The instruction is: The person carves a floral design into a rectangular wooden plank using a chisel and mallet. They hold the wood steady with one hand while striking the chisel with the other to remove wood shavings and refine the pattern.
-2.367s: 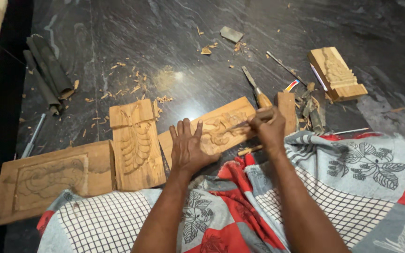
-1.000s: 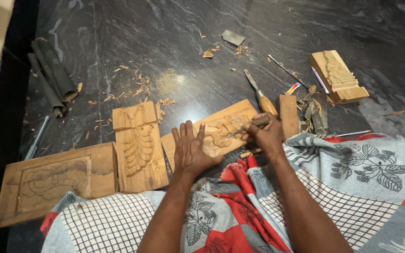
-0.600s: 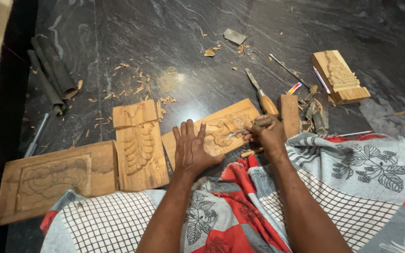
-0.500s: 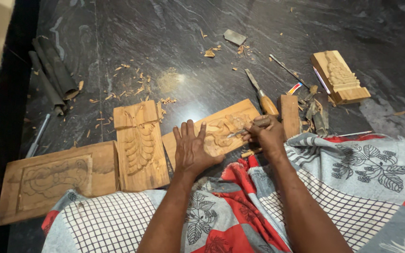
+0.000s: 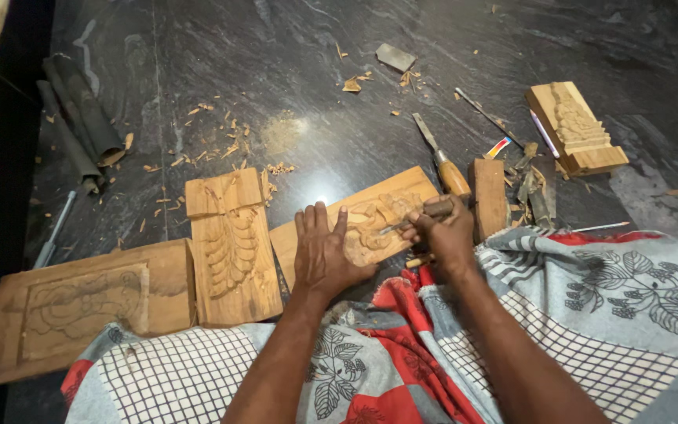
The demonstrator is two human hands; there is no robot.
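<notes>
A long wooden panel (image 5: pixel 370 216) with a half-cut relief lies slanted on the dark stone floor before me. My left hand (image 5: pixel 322 251) presses flat on its near end, fingers spread. My right hand (image 5: pixel 442 230) grips a carving chisel (image 5: pixel 411 220), whose tip rests on the carved part of the panel. To the left lies an upright carved panel with a leaf pattern (image 5: pixel 231 245), and further left a large rectangular panel with a drawn design (image 5: pixel 80 302).
A wooden-handled chisel (image 5: pixel 442 161), a small wood block (image 5: pixel 488 196), thin tools and a carved block (image 5: pixel 576 128) lie at the right. Dark rolled sheets (image 5: pixel 80 122) and a metal rod (image 5: pixel 52 235) sit at the left. Wood chips litter the floor. Patterned cloth (image 5: pixel 590 314) covers my legs.
My right hand has shifted slightly down and left along the panel with the chisel. The left hand stays pressed on the panel.
</notes>
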